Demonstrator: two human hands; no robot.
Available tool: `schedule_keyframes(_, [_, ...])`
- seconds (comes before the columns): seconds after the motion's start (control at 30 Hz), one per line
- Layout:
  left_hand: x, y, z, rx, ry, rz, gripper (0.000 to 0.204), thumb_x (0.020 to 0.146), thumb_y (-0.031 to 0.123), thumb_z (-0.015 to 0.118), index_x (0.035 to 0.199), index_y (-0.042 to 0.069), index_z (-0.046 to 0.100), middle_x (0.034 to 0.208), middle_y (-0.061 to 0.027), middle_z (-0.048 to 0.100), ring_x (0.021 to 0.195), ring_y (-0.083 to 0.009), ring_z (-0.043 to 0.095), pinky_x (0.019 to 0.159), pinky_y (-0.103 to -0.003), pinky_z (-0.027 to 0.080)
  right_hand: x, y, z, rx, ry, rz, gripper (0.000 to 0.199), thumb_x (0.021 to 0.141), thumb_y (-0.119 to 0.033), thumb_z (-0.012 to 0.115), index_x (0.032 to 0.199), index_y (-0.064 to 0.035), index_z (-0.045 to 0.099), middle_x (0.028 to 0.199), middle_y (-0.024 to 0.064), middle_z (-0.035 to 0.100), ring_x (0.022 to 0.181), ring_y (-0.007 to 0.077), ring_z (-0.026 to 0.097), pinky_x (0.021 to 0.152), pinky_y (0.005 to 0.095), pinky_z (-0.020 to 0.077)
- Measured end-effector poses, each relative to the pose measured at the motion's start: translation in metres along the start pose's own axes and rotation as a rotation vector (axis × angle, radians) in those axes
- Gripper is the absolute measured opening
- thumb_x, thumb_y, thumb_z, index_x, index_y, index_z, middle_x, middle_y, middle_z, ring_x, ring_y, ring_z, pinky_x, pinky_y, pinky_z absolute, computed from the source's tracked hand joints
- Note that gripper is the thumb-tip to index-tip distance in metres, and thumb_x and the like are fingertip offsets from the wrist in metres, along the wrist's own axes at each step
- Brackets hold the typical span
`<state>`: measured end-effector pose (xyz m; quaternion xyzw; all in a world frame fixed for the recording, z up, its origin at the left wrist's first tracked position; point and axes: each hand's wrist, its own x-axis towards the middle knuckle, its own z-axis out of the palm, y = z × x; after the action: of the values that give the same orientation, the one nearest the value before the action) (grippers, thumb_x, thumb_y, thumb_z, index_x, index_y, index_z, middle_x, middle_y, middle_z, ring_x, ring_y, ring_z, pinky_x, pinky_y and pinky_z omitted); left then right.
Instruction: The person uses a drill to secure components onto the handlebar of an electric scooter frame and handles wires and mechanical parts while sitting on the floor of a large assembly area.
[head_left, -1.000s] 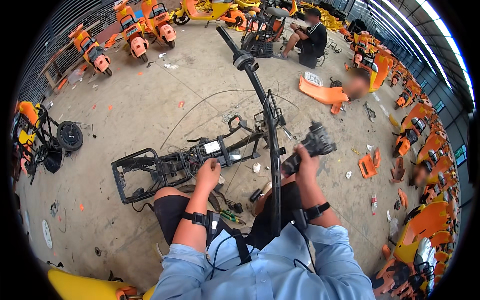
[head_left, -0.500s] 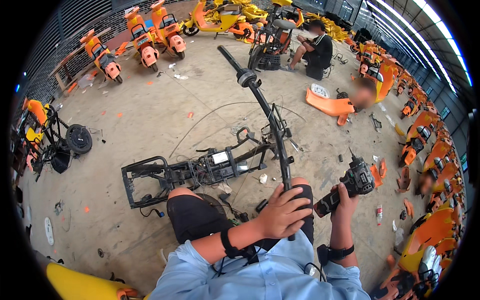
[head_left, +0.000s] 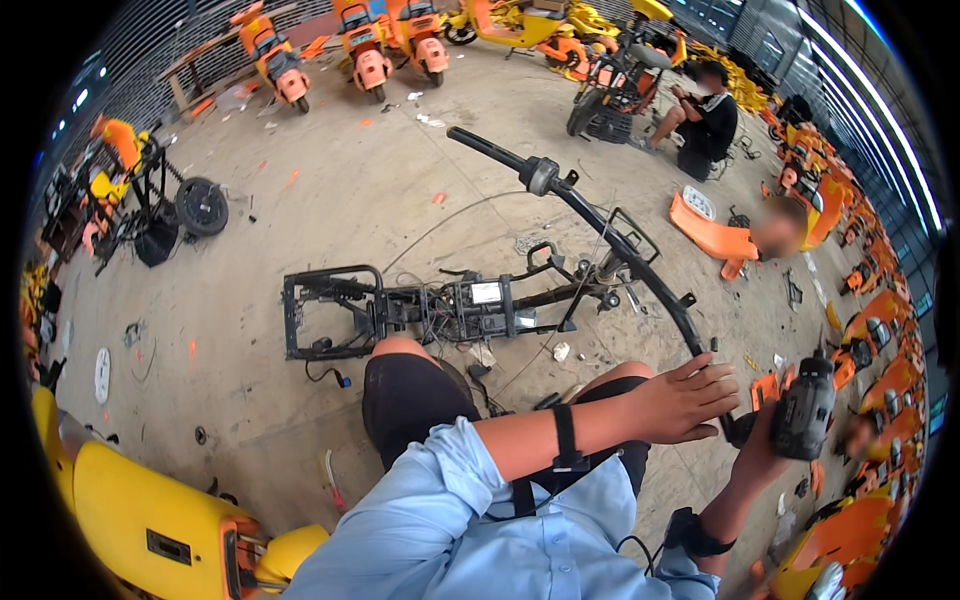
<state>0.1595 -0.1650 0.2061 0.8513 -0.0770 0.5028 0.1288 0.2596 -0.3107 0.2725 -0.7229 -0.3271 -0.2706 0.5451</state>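
A long black handlebar [head_left: 620, 245] slants across the middle, a round dark collar near its upper end. My left hand [head_left: 685, 400] lies over its near end, fingers bent around the tube. To the right, my right hand [head_left: 762, 450] grips a dark cordless drill [head_left: 803, 410], held upright close to the bar's lower end; the grip is mostly hidden by the fingers. Beyond my knees, a stripped black scooter frame [head_left: 430, 310] lies on the floor, with wires and a white-labelled box in it.
A yellow scooter body [head_left: 150, 520] stands close at lower left. A partly stripped scooter [head_left: 150, 200] is farther left. An orange panel [head_left: 715, 232] lies to the right, near a crouching person [head_left: 710, 125]. Rows of orange scooters [head_left: 880, 400] line the right side.
My left hand and the handlebar's near end have swung right. The drill has moved right and turned more upright. The view has shifted, bringing more of the yellow body in at lower left.
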Motion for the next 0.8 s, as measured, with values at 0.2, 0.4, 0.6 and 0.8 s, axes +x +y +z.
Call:
schedule_keyframes(0.2, [0.021,-0.025,-0.007,-0.325,-0.014,-0.030,0.038,0.083,0.005,0.060,0.121,0.006,0.057,0.148,-0.0136,0.047,0.143,-0.0316,0.040,0.120,-0.047,0.027,0.019,-0.006,0.024,-0.288,0.047,-0.604,0.056,0.078,-0.011,0.080,0.128,0.0027,0.057,0.123,0.0188,0.061,0.118,0.0339,0.058,0.100,0.0430,0.0462])
schedule_keyframes(0.4, [-0.034,-0.060,-0.091,-0.076,0.369,-0.115,0.028,0.077,0.002,0.065,0.104,0.010,0.062,0.117,-0.0098,0.065,0.103,-0.0311,0.062,0.087,-0.045,0.049,0.025,0.001,0.064,-0.367,0.063,-0.493,0.056,0.074,-0.013,0.076,0.127,-0.0014,0.061,0.120,0.0137,0.066,0.115,0.0374,0.058,0.108,0.0470,0.0407])
schedule_keyframes(0.6, [-0.106,-0.152,-0.237,0.312,0.671,-0.816,0.015,0.093,0.004,0.056,0.106,0.000,0.063,0.104,-0.0127,0.068,0.093,-0.0237,0.066,0.085,-0.036,0.051,0.026,-0.005,0.075,-0.504,0.026,-0.478,0.055,0.075,-0.020,0.077,0.127,-0.0080,0.064,0.116,0.0084,0.069,0.113,0.0337,0.062,0.110,0.0433,0.0386])
schedule_keyframes(0.8, [-0.107,-0.238,-0.332,0.410,0.347,-1.116,0.031,0.090,0.004,0.058,0.121,-0.002,0.062,0.117,-0.0162,0.069,0.104,-0.0258,0.068,0.090,-0.034,0.053,0.028,-0.007,0.073,-0.537,0.024,-0.490,0.054,0.077,-0.025,0.077,0.127,-0.0086,0.065,0.114,0.0095,0.069,0.112,0.0328,0.063,0.103,0.0414,0.0414])
